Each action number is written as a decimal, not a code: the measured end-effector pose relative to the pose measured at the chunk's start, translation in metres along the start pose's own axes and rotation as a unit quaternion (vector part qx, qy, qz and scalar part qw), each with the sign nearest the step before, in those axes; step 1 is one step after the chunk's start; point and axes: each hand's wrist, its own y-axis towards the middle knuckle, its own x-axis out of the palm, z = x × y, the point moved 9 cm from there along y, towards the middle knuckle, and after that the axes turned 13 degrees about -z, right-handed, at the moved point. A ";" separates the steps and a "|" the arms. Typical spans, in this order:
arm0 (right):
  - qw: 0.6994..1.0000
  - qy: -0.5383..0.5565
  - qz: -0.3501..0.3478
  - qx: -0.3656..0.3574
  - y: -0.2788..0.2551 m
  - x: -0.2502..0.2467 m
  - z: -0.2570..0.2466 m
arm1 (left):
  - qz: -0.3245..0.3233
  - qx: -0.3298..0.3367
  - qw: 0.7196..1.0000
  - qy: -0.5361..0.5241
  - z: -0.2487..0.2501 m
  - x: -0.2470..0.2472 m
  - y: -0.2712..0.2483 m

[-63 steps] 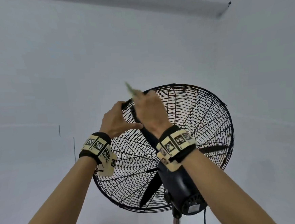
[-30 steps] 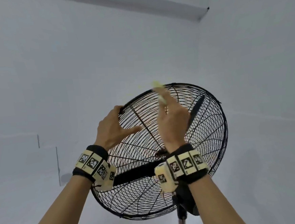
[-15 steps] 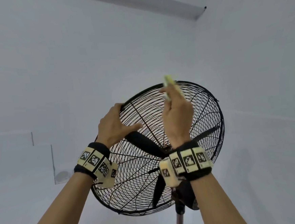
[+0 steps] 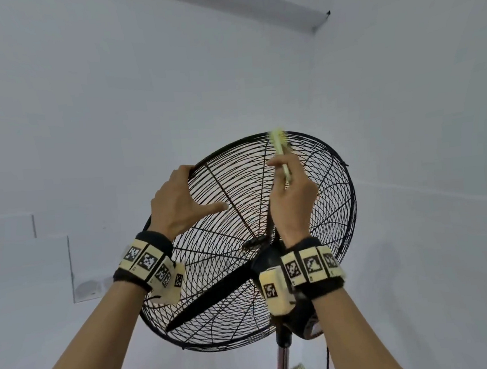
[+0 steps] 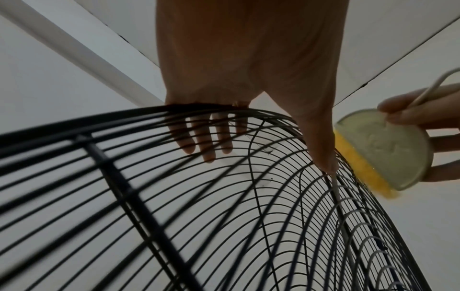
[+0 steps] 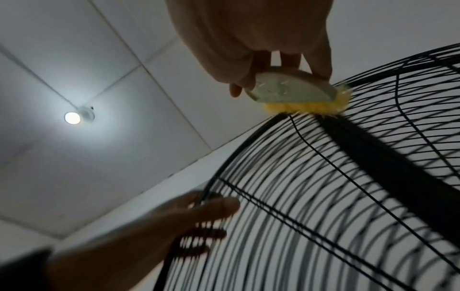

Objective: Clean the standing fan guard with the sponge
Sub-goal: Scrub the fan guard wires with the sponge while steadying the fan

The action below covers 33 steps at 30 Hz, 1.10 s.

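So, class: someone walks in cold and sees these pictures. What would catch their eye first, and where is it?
Probably the big black fan guard, tilted upward against the white wall and filling the middle of the head view. Next, the yellow sponge pressed on the guard's top rim by the right hand, while the left hand grips the rim's upper left edge. A lit ceiling bulb glows in the right wrist view.

Sponge (image 4: 278,140) on fan guard (image 4: 320,207) top rim, right of left hand (image 4: 176,201).

Both arms reach upward, banded at the wrists. The left hand (image 4: 179,202) hooks its fingers (image 5: 209,141) over the guard (image 4: 335,223) rim, thumb out. The right hand (image 4: 294,193) pinches the sponge (image 6: 296,92) above its fingertips.
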 end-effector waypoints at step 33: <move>0.995 0.086 -0.052 0.011 -0.069 0.009 0.014 | 0.001 -0.016 1.000 0.019 -0.002 -0.002 -0.006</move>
